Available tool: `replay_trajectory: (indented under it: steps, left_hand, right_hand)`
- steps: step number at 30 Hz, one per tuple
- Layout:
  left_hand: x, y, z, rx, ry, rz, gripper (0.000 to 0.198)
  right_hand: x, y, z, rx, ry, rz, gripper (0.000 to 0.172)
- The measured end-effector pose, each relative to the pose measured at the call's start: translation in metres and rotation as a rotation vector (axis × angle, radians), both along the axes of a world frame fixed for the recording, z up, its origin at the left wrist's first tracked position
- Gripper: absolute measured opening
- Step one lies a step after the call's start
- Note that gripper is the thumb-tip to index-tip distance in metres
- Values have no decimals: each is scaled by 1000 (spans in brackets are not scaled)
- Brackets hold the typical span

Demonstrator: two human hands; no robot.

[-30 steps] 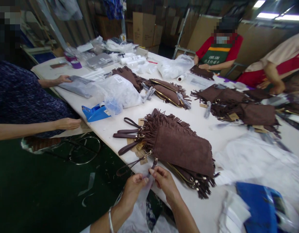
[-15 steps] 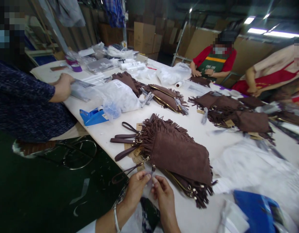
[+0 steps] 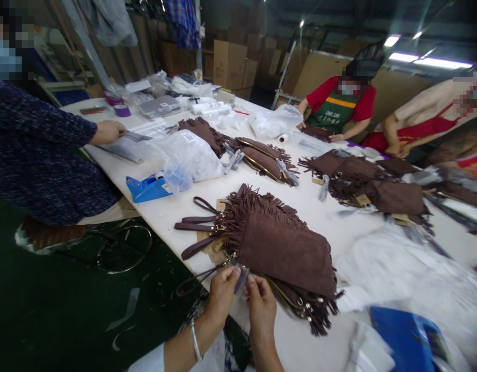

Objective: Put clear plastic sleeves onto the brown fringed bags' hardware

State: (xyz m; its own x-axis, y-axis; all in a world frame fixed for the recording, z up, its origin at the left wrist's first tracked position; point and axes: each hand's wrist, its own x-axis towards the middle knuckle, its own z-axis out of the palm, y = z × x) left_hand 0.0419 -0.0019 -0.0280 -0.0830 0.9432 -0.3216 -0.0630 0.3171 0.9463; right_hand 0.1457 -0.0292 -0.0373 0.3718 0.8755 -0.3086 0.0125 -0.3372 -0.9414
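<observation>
At the near table edge, my left hand point(image 3: 223, 287) pinches a small piece of clear plastic film point(image 3: 241, 281) between thumb and fingers. My right hand point(image 3: 261, 299) grips the film's other side, fingers closed. The film sits at the near edge of a stack of brown suede fringed clutch bags point(image 3: 288, 250), where a zipper pull is largely hidden. Wrist straps point(image 3: 197, 226) and cardboard tags stick out from the stack's left side.
Blue tape dispensers stand left point(image 3: 147, 188) and near right point(image 3: 404, 336). A filled plastic bag point(image 3: 192, 155) and more fringed bags point(image 3: 378, 178) lie across the white table point(image 3: 231, 199). Co-workers stand at left and far right; a stool point(image 3: 52, 235) is below left.
My hands have shifted slightly upward, and the plastic film now covers the zipper pull that showed before. The co-worker in the green apron has spread their arms; the left co-worker's hand moved.
</observation>
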Motion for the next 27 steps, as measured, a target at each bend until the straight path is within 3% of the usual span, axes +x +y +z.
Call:
replay_trajectory:
  steps: [3, 9, 18, 22, 27]
  left_hand:
    - [1, 1, 2, -25, -54, 0, 39]
    - [4, 5, 3, -46, -168, 15, 39]
    - [-1, -2, 5, -105, -300, 102, 40]
    - [3, -1, 3, -85, -260, 140, 32]
    - [11, 3, 7, -31, -244, 203, 22]
  right_hand:
    - [0, 1, -1, -10, 136, -45, 42]
    - [1, 7, 0, -9, 226, 60, 44]
    - [-3, 11, -7, -13, 276, -35, 37]
    - [-3, 11, -8, 20, 152, -59, 37]
    - [-9, 8, 6, 102, -185, -53, 35]
